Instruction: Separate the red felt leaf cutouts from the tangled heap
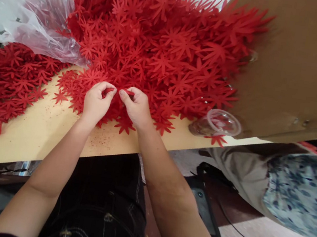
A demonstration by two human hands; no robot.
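Note:
My left hand and my right hand face each other just above the near side of a large heap of red star-shaped pieces, which look like artificial flowers or leaves. Each hand pinches thumb against forefinger. A bit of red shows in both pinches, so each seems to hold part of a red star-shaped piece; its outline is largely hidden by the fingers. A small gap parts the two sets of fingertips. Below the hands, loose red pieces lie on the pale wooden table.
A smaller red pile lies on the left, beside a clear plastic bag. To the right, a clear plastic cup lies near the table's edge, against a large brown cardboard panel. Another person's patterned clothing appears at lower right.

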